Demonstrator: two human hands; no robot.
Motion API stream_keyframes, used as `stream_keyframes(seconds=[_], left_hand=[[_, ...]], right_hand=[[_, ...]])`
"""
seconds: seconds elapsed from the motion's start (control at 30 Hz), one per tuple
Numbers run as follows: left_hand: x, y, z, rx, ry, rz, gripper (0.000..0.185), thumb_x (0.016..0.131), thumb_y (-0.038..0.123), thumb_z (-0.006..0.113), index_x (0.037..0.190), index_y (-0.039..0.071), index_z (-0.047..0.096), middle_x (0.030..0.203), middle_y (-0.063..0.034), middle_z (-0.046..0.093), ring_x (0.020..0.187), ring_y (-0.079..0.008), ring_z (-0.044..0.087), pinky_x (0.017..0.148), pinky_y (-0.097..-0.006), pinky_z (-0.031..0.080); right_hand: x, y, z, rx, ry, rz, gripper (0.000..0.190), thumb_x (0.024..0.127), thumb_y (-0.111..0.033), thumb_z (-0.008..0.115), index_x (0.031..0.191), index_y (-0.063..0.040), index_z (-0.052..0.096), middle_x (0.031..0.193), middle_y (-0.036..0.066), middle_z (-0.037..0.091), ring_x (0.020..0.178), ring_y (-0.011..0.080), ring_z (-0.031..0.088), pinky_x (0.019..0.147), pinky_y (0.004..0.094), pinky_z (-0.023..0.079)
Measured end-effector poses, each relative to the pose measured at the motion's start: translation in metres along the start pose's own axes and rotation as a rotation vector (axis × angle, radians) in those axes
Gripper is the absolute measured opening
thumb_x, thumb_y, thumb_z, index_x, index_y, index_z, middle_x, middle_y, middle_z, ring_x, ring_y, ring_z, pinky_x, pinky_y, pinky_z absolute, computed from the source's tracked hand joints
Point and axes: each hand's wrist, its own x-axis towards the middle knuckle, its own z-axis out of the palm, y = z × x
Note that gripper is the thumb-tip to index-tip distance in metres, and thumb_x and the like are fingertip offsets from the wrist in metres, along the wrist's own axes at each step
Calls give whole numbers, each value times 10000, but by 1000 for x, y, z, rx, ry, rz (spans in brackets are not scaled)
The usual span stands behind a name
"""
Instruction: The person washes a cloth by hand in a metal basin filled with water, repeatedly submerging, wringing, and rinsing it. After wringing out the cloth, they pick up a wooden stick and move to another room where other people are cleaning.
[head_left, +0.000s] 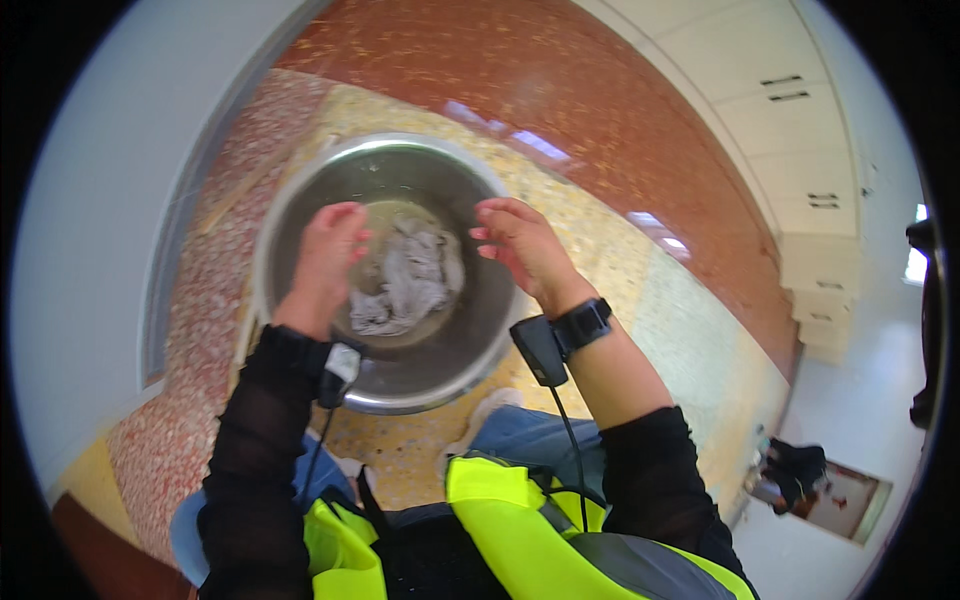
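Note:
Before me a wide stainless steel basin (390, 403) stands on the floor. A crumpled wet greyish-white cloth (416, 281) lies in shallow, cloudy water (382, 208) at its bottom. My left hand (328, 259) hovers over the basin's left side, with its fingers loosely curled and nothing in them. Over the right rim hangs my right hand (525, 244), empty too, its fingers bent and a little apart. Neither hand touches the cloth. A black strap with a small cabled device (541, 349) circles my right wrist, and a similar device (339, 371) sits on the left.
A pale wall or panel (97, 225) rises close on the left. The floor is speckled terrazzo (675, 315) with a glossy red-brown area (525, 82) beyond. Cream cabinets (780, 142) line the far right. Dark items (795, 469) are at the lower right. My shoe (491, 405) is near the basin.

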Motion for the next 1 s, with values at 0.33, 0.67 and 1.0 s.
stream_keyframes(seconds=[0.33,0.67,1.0], left_hand=[[25,-12,-9,308,-2,188,267,873,243,584,1095,97,560,936,35,555,776,-52,520,651,-192,408],[40,-15,-21,376,-35,228,242,881,235,574,1084,103,575,922,37,560,770,-46,505,650,-189,394],[91,-38,-49,506,-56,227,298,896,298,554,1139,127,547,1021,47,553,796,-63,496,713,-207,391]], right_hand=[[-119,-39,-127,-1573,421,-413,247,775,-50,519,1021,-42,528,1051,204,479,911,354,539,792,416,469],[-162,11,-170,-2235,487,-246,168,759,-96,519,921,-66,552,1015,142,502,843,249,526,679,376,412],[-187,-20,-135,-1941,488,-224,275,747,-78,515,1018,-35,526,1056,180,457,903,283,507,708,377,423]])
